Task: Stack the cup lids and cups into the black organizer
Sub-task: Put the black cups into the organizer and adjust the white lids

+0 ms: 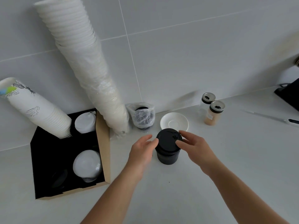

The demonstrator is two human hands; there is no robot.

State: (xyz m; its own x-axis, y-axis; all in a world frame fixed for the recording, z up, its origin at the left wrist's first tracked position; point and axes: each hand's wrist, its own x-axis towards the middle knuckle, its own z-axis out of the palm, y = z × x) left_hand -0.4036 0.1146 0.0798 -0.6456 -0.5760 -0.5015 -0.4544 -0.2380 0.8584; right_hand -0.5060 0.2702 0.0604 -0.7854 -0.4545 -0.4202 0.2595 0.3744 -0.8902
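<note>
Touching with left hand (143, 150), fingers loose and straight, the stack of black lids (168, 149); cupping its top rim with right hand (195, 146). Stands on worktop (210, 183), right of black organizer (42, 159), just before white saucer (174, 122).

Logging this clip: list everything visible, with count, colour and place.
black organizer: one, black, counter left
printed cups: one stack, white, organizer's back-left slot
white lids: two stacks, white, organizer's right slots
sleeved cups: one tall stack, white, leaning beside organizer
bagged lids: one bundle, black, by wall
saucer: one, white, behind lid stack
shaker jars: two, clear, counter right
black lid stack: one, black, counter centre
hands: two; left hand touches the stack's rim, right hand pinches its top
</note>
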